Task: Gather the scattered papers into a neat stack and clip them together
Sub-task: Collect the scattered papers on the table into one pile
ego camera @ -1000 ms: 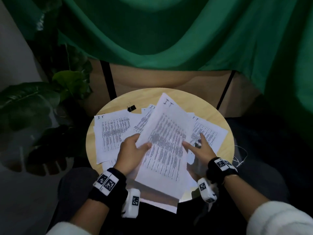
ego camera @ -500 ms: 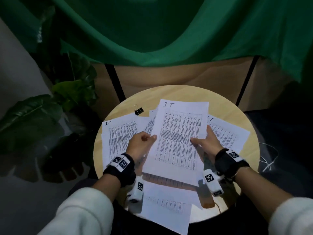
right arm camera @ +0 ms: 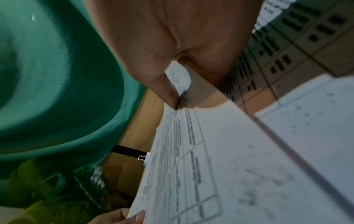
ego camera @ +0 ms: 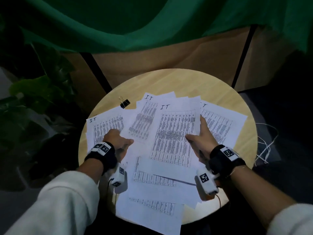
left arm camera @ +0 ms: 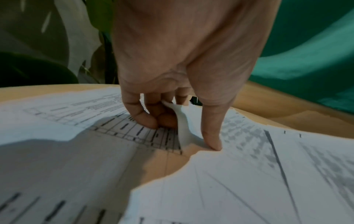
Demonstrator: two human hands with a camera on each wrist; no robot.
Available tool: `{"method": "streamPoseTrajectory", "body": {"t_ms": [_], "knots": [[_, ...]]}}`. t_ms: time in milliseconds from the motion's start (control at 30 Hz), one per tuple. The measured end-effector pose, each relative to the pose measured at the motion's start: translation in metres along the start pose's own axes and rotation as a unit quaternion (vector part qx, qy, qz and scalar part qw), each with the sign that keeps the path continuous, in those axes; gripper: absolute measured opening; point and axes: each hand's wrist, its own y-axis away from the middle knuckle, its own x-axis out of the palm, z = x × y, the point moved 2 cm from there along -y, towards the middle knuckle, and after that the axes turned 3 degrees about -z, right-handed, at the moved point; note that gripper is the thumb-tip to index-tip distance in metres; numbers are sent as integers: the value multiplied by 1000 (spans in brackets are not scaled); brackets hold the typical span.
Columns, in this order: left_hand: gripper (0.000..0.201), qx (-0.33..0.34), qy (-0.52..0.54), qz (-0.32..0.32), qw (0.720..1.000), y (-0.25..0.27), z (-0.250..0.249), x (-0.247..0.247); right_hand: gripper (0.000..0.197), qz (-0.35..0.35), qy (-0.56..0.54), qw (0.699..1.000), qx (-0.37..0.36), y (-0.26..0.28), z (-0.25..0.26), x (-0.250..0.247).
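Several printed sheets marked "IT" lie fanned over a round wooden table (ego camera: 169,80). My right hand (ego camera: 194,131) holds the top sheet (ego camera: 174,133) by its right edge, thumb on top and fingers behind; in the right wrist view that top sheet (right arm camera: 220,151) runs between thumb and fingers. My left hand (ego camera: 125,139) pinches the lower edge of a blurred sheet (ego camera: 142,122) to the left. In the left wrist view the curled fingers (left arm camera: 145,118) and the thumb lift that edge (left arm camera: 182,121). A black binder clip (ego camera: 125,103) lies on bare wood behind the papers, untouched.
More sheets overhang the table's near edge (ego camera: 152,212). One sheet (ego camera: 223,126) lies at the right and another (ego camera: 105,126) at the left. Plant leaves (ego camera: 33,92) stand to the left, a green cloth (ego camera: 135,22) hangs behind, and white cables (ego camera: 265,146) hang off the right.
My left hand let go of the top sheet's left edge and moved left onto another sheet, whose edge it now pinches. The right hand still holds the top sheet, now lying further right.
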Motion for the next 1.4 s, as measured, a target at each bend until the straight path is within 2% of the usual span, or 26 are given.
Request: {"method": "streamPoseTrajectory", "body": {"t_ms": [33, 67, 133, 167, 267, 333, 400, 467, 500, 567, 700, 800, 867, 933, 967, 1033, 1100, 1133, 1200, 1233, 1300, 1367, 1400], "knots": [[48, 11, 5, -8, 1000, 4, -3, -3, 97, -2, 6, 1000, -2, 3, 1, 0], [34, 28, 2, -17, 999, 7, -5, -7, 102, -5, 18, 1000, -2, 6, 3, -2], [45, 86, -11, -32, 996, 14, -12, -18, 106, -10, 65, 998, -11, 8, 1, -3], [40, 112, -23, -47, 992, 23, -17, -29, 103, -3, 85, 996, -23, 9, 0, -3], [23, 186, 0, -117, 976, 60, -29, -69, 72, 32, 102, 993, -42, 6, -12, -2], [17, 208, 76, -202, 954, 87, -33, -99, 60, 43, 86, 995, -18, 7, -20, 1], [18, 214, 206, -250, 922, 113, -32, -122, 49, 46, -1, 999, 14, 10, -24, 8], [15, 191, 319, -224, 901, 128, -21, -127, 37, 41, -132, 990, 37, 16, -24, 16], [13, 177, 350, -199, 898, 132, -15, -123, 38, 37, -179, 982, 46, 20, -21, 19], [13, 156, 376, -142, 902, 137, -3, -106, 39, 53, -206, 974, 74, 33, -11, 26], [17, 129, 342, -56, 929, 144, 14, -52, 70, 95, -189, 969, 131, 50, 0, 32], [10, 115, 304, -10, 946, 154, 24, -9, 88, 95, -181, 968, 147, 53, 0, 34], [14, 99, 301, 12, 948, 157, 30, 15, 96, 89, -186, 966, 155, 47, -4, 37], [18, 103, 226, 12, 968, 150, 39, 27, 96, 91, -201, 963, 153, 40, -6, 43], [19, 111, 189, 9, 976, 147, 41, 29, 88, 84, -196, 967, 143, 36, -7, 45], [22, 126, 140, 12, 982, 144, 44, 31, 49, 35, -144, 983, 110, 30, -12, 48], [32, 129, 136, -19, 982, 142, 41, 21, 15, -15, -74, 993, 88, 27, -17, 48], [33, 118, 157, -46, 979, 138, 42, 12, 10, -27, -54, 995, 83, 26, -18, 47], [33, 71, 168, -106, 978, 123, 48, -11, 15, -36, -44, 995, 77, 24, -20, 47], [39, 42, 106, -147, 983, 109, 55, -23, 20, -38, -38, 996, 75, 21, -23, 46], [69, -49, -18, -172, 984, 82, 77, -42, 36, -18, -16, 997, 75, 18, -28, 45], [106, -126, -58, -145, 980, 63, 99, -54, 69, 12, -14, 996, 89, 16, -33, 43], [116, -147, -52, -136, 978, 59, 105, -59, 82, 21, -16, 996, 85, 17, -32, 42]]}}
